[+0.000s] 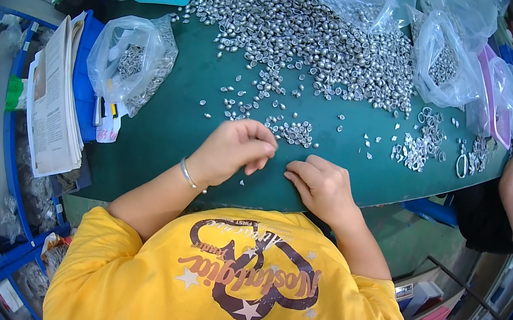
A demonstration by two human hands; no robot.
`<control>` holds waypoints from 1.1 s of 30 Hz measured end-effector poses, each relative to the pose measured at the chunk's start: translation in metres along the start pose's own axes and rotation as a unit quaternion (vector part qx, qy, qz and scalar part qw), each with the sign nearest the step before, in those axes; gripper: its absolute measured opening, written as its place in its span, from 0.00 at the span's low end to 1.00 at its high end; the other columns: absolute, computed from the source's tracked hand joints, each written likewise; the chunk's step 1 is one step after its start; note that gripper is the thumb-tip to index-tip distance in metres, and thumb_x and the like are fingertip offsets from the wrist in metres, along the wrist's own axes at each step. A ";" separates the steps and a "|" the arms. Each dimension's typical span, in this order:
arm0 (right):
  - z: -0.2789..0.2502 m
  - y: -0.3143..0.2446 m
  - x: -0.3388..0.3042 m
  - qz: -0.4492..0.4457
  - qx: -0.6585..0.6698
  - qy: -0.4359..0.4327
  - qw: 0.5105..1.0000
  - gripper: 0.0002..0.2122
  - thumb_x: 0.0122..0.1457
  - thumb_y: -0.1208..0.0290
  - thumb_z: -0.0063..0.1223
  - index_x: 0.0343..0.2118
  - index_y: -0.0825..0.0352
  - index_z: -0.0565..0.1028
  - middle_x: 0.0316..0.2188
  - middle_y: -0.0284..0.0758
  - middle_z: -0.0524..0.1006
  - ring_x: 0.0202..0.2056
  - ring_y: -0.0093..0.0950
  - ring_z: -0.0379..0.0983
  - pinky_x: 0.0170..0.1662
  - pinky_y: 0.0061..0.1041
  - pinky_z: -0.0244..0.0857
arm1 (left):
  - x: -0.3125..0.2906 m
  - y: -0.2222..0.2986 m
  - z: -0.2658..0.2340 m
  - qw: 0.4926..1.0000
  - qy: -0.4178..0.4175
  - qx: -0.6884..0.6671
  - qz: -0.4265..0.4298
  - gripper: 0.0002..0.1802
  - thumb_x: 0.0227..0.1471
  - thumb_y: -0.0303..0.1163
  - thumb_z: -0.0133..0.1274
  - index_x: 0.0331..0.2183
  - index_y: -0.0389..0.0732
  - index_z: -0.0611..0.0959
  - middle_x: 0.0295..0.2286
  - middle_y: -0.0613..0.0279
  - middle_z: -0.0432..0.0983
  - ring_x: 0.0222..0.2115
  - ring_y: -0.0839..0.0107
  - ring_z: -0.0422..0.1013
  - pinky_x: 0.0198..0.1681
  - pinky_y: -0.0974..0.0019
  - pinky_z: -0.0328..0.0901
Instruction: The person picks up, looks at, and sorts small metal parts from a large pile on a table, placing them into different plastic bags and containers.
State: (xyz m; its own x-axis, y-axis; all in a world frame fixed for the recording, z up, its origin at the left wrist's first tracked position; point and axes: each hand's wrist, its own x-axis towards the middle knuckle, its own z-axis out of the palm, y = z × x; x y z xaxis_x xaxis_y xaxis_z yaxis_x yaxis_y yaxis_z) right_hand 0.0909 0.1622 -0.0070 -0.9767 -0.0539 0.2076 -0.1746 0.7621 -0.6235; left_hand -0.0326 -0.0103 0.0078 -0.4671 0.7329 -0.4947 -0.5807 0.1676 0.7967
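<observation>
Small metal pieces appear to be handled by hand, a few at a time, just in front of the body. The left hand (241, 151) is raised above the near part of the green counter (158, 166), with its fingers curled in and the thumb drawn close to them. The right hand (321, 185) is held near it, on the right, fingers bent and pointing left. Whether a piece is pinched in either hand cannot be told, since the fingertips are partly hidden.

A small cluster of silver domed pieces (296, 133) is seen just beyond the hands, and the large pile (324, 39) is spread on the far side. Flat silver bits (414, 151) are gathered to the right, well apart from both hands, and a lone chip (242, 183) is seen below the left hand.

As judged from this pose, precise fingertip work between the two hands is called for; for any fresh piece, a short reach to the cluster would be needed, with the fingers parted first.
</observation>
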 end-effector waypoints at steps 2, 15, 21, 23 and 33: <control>-0.001 0.004 0.002 0.067 0.173 0.017 0.983 0.02 0.49 0.75 0.54 0.27 0.65 0.75 0.19 0.33 0.70 0.19 0.25 0.67 0.22 0.21 0.61 | -0.001 0.001 -0.011 0.983 -0.007 -0.180 0.041 0.05 0.47 0.25 0.46 0.27 0.35 0.75 0.22 0.58 0.71 0.18 0.78 0.66 0.16 0.78 0.59; -0.006 0.019 0.009 0.074 -0.045 0.108 0.990 0.04 0.46 0.77 0.56 0.27 0.65 0.75 0.18 0.38 0.70 0.19 0.34 0.68 0.23 0.27 0.64 | 0.001 -0.008 -0.010 0.788 0.115 0.533 0.286 0.08 0.36 0.28 0.61 0.25 0.39 0.80 0.17 0.64 0.64 0.17 0.74 0.63 0.22 0.74 0.60; -0.022 0.027 0.009 0.261 0.686 0.128 0.667 0.04 0.56 0.76 0.45 0.26 0.70 0.70 0.17 0.30 0.68 0.15 0.13 0.53 0.16 0.13 0.46 | -0.005 -0.005 -0.009 0.842 0.090 0.472 0.245 0.03 0.40 0.24 0.57 0.23 0.38 0.78 0.18 0.67 0.65 0.19 0.78 0.64 0.23 0.76 0.60; -0.025 0.032 0.010 0.260 0.641 0.076 0.718 0.04 0.54 0.77 0.47 0.26 0.71 0.72 0.18 0.30 0.70 0.16 0.14 0.58 0.18 0.13 0.51 | -0.006 0.000 -0.011 0.916 0.074 0.349 0.184 0.03 0.42 0.22 0.55 0.24 0.36 0.77 0.19 0.68 0.67 0.20 0.80 0.64 0.23 0.78 0.59; 0.004 0.008 0.034 0.050 -0.032 0.076 0.995 0.03 0.47 0.75 0.54 0.27 0.64 0.75 0.21 0.36 0.73 0.22 0.37 0.71 0.25 0.30 0.66 | -0.007 0.008 -0.029 0.964 -0.007 -0.235 0.127 0.03 0.44 0.23 0.49 0.27 0.37 0.74 0.25 0.58 0.71 0.20 0.78 0.66 0.21 0.81 0.63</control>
State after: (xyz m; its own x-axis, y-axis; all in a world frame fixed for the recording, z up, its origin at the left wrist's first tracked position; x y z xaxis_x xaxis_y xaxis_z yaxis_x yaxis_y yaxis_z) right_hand 0.0553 0.1642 -0.0082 -0.9577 0.1188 0.2622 -0.0650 0.7980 -0.5991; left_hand -0.0534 -0.0330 0.0070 -0.6270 0.7199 -0.2977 -0.6881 -0.3326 0.6448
